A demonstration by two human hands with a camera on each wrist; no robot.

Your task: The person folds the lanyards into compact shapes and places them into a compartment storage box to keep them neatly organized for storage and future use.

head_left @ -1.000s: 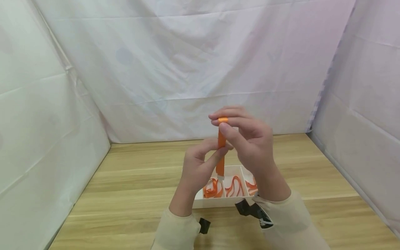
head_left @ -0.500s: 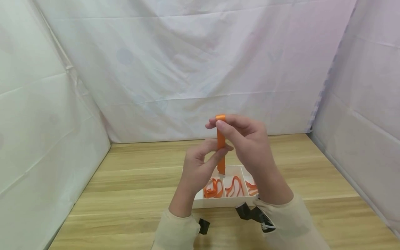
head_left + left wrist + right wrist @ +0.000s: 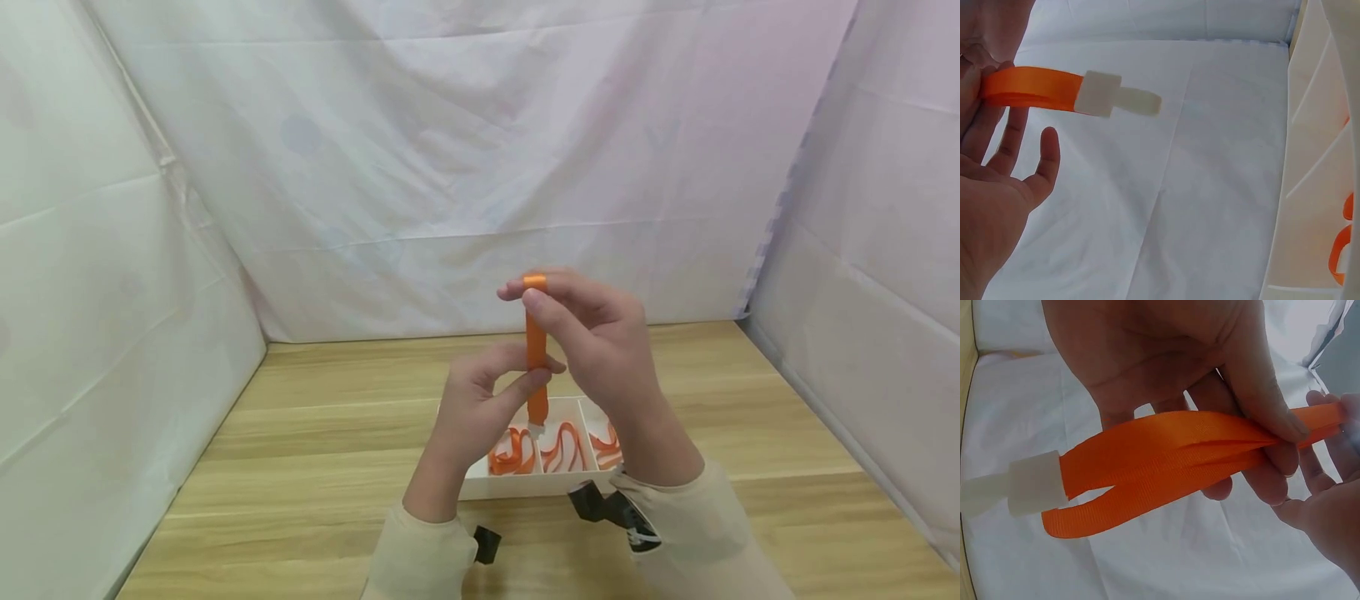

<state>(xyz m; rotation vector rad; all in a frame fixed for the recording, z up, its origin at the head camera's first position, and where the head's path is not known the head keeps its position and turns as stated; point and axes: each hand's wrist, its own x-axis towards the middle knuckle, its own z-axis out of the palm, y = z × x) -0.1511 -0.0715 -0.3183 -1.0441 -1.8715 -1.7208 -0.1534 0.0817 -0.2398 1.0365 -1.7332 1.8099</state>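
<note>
An orange ribbon lanyard (image 3: 536, 340) hangs upright between both hands, over the box. My right hand (image 3: 611, 346) pinches its folded top end between thumb and fingers. Lower down, my left hand (image 3: 483, 408) pinches the ribbon's doubled strands with thumb and forefinger. A white plastic end piece (image 3: 1099, 94) with a translucent tab dangles at the bottom. In the right wrist view, the ribbon (image 3: 1147, 447) spreads into loose loops between the left thumb and the white piece.
Beneath the hands stands a white divided box (image 3: 517, 486) on the wood-grain table (image 3: 300, 467). Several orange ribbons (image 3: 564, 446) lie coiled in its compartments. White cloth (image 3: 420, 167) hangs behind and at both sides.
My left hand has shifted slightly down and right along with the lanyard's lower end. The right hand dipped slightly and keeps its pinch on the top.
</note>
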